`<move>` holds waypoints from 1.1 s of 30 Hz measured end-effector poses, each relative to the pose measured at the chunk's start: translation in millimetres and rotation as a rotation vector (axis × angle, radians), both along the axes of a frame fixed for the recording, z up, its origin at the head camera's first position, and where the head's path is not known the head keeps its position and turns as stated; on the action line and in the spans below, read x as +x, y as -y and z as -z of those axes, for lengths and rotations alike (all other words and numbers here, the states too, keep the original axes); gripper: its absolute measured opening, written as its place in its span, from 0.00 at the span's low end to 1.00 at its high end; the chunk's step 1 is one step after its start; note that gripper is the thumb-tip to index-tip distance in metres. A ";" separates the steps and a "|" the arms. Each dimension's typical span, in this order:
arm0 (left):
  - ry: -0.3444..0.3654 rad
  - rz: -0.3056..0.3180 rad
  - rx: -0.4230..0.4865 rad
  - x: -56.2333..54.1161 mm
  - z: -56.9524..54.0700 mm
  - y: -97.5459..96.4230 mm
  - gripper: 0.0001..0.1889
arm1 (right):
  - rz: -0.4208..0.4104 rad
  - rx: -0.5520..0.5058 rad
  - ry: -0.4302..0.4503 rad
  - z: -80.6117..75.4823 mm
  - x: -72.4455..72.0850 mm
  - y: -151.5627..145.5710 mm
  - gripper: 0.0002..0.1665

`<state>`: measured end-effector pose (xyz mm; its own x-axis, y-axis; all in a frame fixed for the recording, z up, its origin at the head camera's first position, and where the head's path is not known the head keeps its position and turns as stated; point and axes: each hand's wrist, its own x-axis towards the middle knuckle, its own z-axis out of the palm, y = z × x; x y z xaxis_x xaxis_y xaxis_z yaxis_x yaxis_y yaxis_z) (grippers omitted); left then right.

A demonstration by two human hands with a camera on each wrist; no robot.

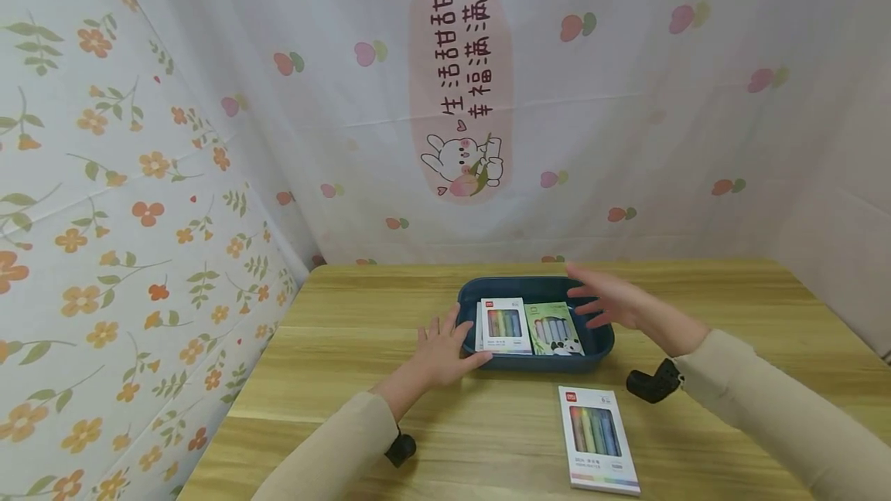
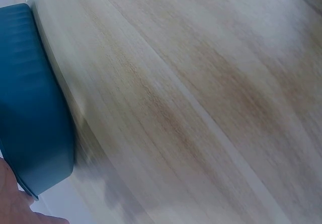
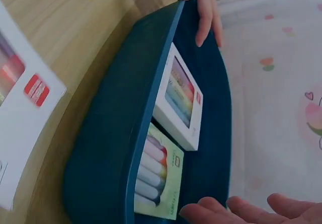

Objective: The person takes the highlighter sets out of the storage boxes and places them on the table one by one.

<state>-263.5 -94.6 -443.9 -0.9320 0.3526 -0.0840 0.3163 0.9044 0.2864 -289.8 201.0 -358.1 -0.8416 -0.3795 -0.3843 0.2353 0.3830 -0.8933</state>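
A dark blue plastic bin (image 1: 543, 363) stands on the table. Inside it, toward the left, lies a white box of coloured pens (image 1: 506, 325) with another white edge showing under it. Beside that is a green panda box of pens (image 1: 554, 328). My left hand (image 1: 440, 354) touches the bin's left end, fingers spread, thumb along the front rim. At the right end, my right hand (image 1: 616, 301) hovers by the rim with loosely extended fingers, holding nothing; its fingers (image 3: 246, 211) show near the bin in the right wrist view.
Another white box of coloured pens (image 1: 597, 439) lies on the table (image 1: 487, 439) in front of the bin. Black wrist devices (image 1: 653, 382) hang below both sleeves. Behind the table hangs a printed curtain (image 1: 626, 138); a flowered one (image 1: 139, 253) hangs at the left.
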 end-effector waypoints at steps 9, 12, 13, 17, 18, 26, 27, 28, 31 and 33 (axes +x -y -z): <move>0.022 0.004 0.006 1.2 -2.7 -2.5 0.43 | 0.086 -0.045 0.119 24.3 -13.8 9.0 0.54; 0.024 0.004 0.015 1.5 -3.4 -2.5 0.43 | 0.100 -0.046 0.146 29.8 -13.9 10.0 0.54; 0.022 0.005 0.017 1.5 -3.5 -2.5 0.43 | 0.106 -0.042 0.155 31.6 -14.0 10.3 0.54; 0.018 0.005 0.014 0.8 -3.1 -2.5 0.43 | 0.130 -0.025 0.184 37.1 -14.3 11.9 0.56; 0.017 0.005 0.011 0.7 -2.9 -2.5 0.43 | 0.131 -0.019 0.189 38.5 -14.8 12.4 0.56; 0.012 0.001 0.004 1.1 -2.1 -2.4 0.42 | 0.132 0.010 0.206 46.5 -16.0 14.9 0.55; 0.013 0.001 0.004 0.9 -1.8 -2.4 0.42 | 0.130 0.012 0.206 47.4 -15.9 15.4 0.55; 0.014 0.001 0.003 1.0 -1.7 -2.3 0.42 | 0.128 0.018 0.203 48.1 -16.0 15.9 0.55; 0.013 -0.001 0.007 1.0 -1.5 -1.9 0.42 | 0.134 0.041 0.200 50.1 -16.7 17.5 0.57; 0.016 -0.003 0.007 0.8 -1.3 -1.6 0.42 | 0.142 0.056 0.201 51.8 -17.8 18.6 0.57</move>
<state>-262.7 -93.0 -442.7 -0.9317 0.3502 -0.0960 0.3088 0.9032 0.2980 -307.6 182.4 -409.9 -0.7895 -0.2364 -0.5664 0.4608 0.3813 -0.8014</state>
